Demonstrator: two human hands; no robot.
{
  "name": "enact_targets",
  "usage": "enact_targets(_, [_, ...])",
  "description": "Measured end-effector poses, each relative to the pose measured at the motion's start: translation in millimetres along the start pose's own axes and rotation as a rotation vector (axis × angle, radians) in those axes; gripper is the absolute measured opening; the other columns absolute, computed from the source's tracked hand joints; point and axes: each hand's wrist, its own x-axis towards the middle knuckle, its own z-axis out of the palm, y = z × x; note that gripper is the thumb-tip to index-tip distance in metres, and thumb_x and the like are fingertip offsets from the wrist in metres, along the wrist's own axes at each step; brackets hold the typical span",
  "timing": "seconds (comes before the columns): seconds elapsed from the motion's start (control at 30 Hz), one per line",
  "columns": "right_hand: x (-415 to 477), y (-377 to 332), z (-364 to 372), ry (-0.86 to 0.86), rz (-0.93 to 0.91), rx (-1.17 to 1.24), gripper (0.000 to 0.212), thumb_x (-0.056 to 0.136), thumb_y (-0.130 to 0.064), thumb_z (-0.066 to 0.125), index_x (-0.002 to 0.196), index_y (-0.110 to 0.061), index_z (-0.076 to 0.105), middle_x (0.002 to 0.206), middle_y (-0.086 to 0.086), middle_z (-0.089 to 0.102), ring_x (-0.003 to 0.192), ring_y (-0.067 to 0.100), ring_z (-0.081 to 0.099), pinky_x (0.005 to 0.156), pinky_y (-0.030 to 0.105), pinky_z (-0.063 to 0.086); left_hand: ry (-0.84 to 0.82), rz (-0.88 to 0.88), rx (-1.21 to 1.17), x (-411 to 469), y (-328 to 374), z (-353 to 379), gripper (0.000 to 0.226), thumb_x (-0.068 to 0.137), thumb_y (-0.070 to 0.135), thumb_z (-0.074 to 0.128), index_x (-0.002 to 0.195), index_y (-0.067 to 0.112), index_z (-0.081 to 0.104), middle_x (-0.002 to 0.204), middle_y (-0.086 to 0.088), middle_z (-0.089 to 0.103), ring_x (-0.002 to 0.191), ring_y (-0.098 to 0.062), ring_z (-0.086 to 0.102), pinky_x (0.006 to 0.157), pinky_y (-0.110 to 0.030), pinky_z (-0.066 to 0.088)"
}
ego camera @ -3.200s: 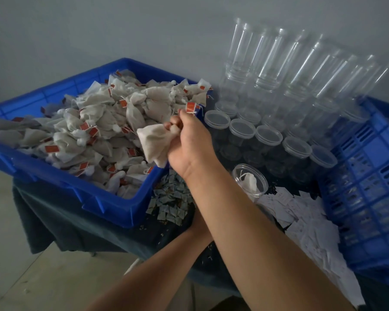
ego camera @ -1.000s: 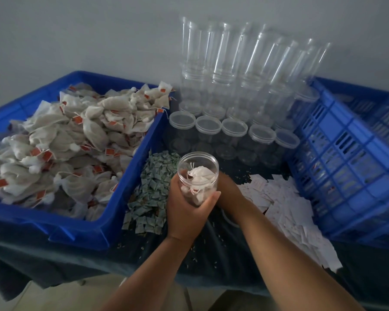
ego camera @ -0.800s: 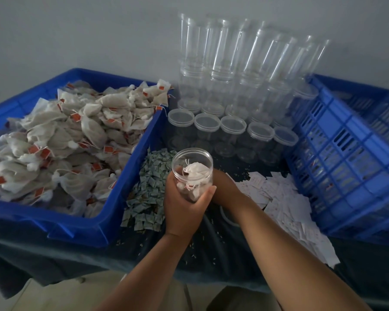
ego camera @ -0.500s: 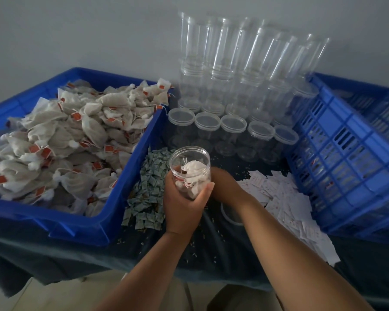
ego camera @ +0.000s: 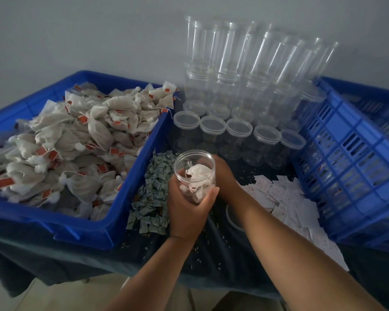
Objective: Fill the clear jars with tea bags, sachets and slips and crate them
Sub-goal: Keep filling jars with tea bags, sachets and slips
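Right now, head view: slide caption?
Left hand grips an open jar holding tea bags, right hand behind it, between sachets and slips.

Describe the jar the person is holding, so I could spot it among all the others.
Start at the big blue tub heaped with tea bags on the left. Just right of it, beside the green sachets, the left hand grips one jar. Unlike the empty jars behind, it alone has white tea bags inside.

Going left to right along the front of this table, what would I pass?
Blue plastic bin heaped with white tea bags, pile of small green sachets, clear plastic jar gripped by the left hand, white paper slips, blue slatted plastic crate.
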Motion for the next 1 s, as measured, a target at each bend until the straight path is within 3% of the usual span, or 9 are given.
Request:
enact_targets(0.07, [2.1, 6.8, -7.9, 0.113, 0.024, 0.076, 0.006, 0.097, -0.023, 0.076, 0.103, -0.021, 0.076, 0.103, -0.004, 0.077, 0.097, 0.013, 0.072, 0.091, 0.035, 0.059, 0.0, 0.006, 0.008, 1.7, -0.3, 0.5, 0.07, 0.071, 0.048, 0.094, 0.129, 0.044, 0.056, 0.121, 0.011, 0.073, 0.112, -0.015, 0.075, 0.093, -0.047, 0.064])
enact_targets(0.2, [-16.0, 4.2, -37.5, 0.238, 0.14, 0.611, 0.036, 0.095, -0.02, 0.083, 0.127, -0.021, 0.067, 0.106, -0.002, 0.082, 0.1, 0.016, 0.08, 0.081, 0.024, 0.063, -0.018, -0.001, 0.038, 1.9, -5.4, -0.5, 0.071, 0.066, 0.064, 0.094, 0.125, 0.052, 0.055, 0.119, 0.014, 0.072, 0.109, -0.012, 0.075, 0.091, -0.045, 0.065])
enact_targets(0.33, [-41.0, -14.4, -68.3, 0.312, 0.066, 0.771, 0.013, 0.099, -0.023, 0.08, 0.11, -0.02, 0.075, 0.111, 0.002, 0.082, 0.105, 0.017, 0.078, 0.081, 0.025, 0.061, -0.084, -0.027, 0.134, 3.4, -14.8, 0.8, 0.082, 0.065, 0.066, 0.094, 0.131, 0.039, 0.055, 0.119, 0.012, 0.071, 0.108, -0.011, 0.073, 0.091, -0.045, 0.064])
enact_targets(0.43, [-59.9, -25.5, -82.9, 0.33, 0.022, 0.825, 0.009, 0.099, -0.028, 0.079, 0.106, -0.033, 0.082, 0.103, -0.006, 0.08, 0.093, 0.007, 0.073, 0.08, 0.024, 0.057, -0.175, -0.011, 0.295, 3.1, -15.8, 3.0, 0.076, 0.062, 0.07, 0.092, 0.125, 0.051, 0.053, 0.115, 0.018, 0.069, 0.101, -0.002, 0.071, 0.084, -0.04, 0.065])
enact_targets(0.6, [-81.2, -24.0, -81.5, 0.274, -0.079, 0.229, 0.023, 0.101, -0.034, 0.076, 0.123, -0.036, 0.074, 0.104, -0.017, 0.075, 0.095, -0.002, 0.07, 0.08, 0.015, 0.054, -0.233, 0.04, 0.332, -1.2, -10.4, 4.9, 0.07, 0.063, 0.069, 0.091, 0.116, 0.07, 0.046, 0.113, 0.027, 0.067, 0.098, 0.002, 0.07, 0.079, -0.032, 0.064])
enact_targets(0.73, [-83.1, -15.6, -69.2, 0.025, -0.114, -0.216, 0.043, 0.113, -0.038, 0.053, 0.153, -0.023, 0.06, 0.139, -0.01, 0.058, 0.129, 0.004, 0.053, 0.108, 0.024, 0.044, -0.269, 0.038, 0.363, -3.3, -6.9, 2.4, 0.073, 0.064, 0.075, 0.087, 0.118, 0.076, 0.039, 0.118, 0.031, 0.061, 0.102, 0.006, 0.066, 0.078, -0.02, 0.057])
enact_targets(0.83, [-84.7, -4.9, -72.0, 0.354, -0.193, -0.06, 0.03, 0.113, -0.035, 0.052, 0.132, -0.026, 0.073, 0.126, -0.016, 0.066, 0.118, -0.001, 0.062, 0.097, 0.016, 0.048, -0.261, 0.044, 0.321, -4.1, -4.6, 2.6, 0.07, 0.065, 0.069, 0.09, 0.118, 0.073, 0.043, 0.115, 0.031, 0.063, 0.098, 0.005, 0.068, 0.074, -0.01, 0.053])
enact_targets(0.9, [-80.0, 15.6, -81.2, 0.522, -0.076, -0.038, 0.02, 0.11, -0.038, 0.058, 0.118, -0.031, 0.074, 0.113, -0.02, 0.07, 0.107, 0.0, 0.067, 0.087, 0.021, 0.054, -0.25, 0.03, 0.29, -3.3, -5.3, 2.9, 0.07, 0.065, 0.067, 0.091, 0.12, 0.063, 0.049, 0.111, 0.024, 0.068, 0.097, 0.002, 0.07, 0.076, -0.014, 0.057])
enact_targets(1.0, [-76.8, 52.0, -82.4, 0.168, 0.265, -0.375, 0.036, 0.104, -0.042, 0.068, 0.137, -0.029, 0.068, 0.124, -0.007, 0.07, 0.114, 0.014, 0.066, 0.086, 0.03, 0.051, -0.246, -0.031, 0.266, -2.1, -8.9, 2.3, 0.073, 0.066, 0.066, 0.092, 0.125, 0.046, 0.055, 0.112, 0.016, 0.072, 0.099, -0.001, 0.072, 0.084, -0.031, 0.063])
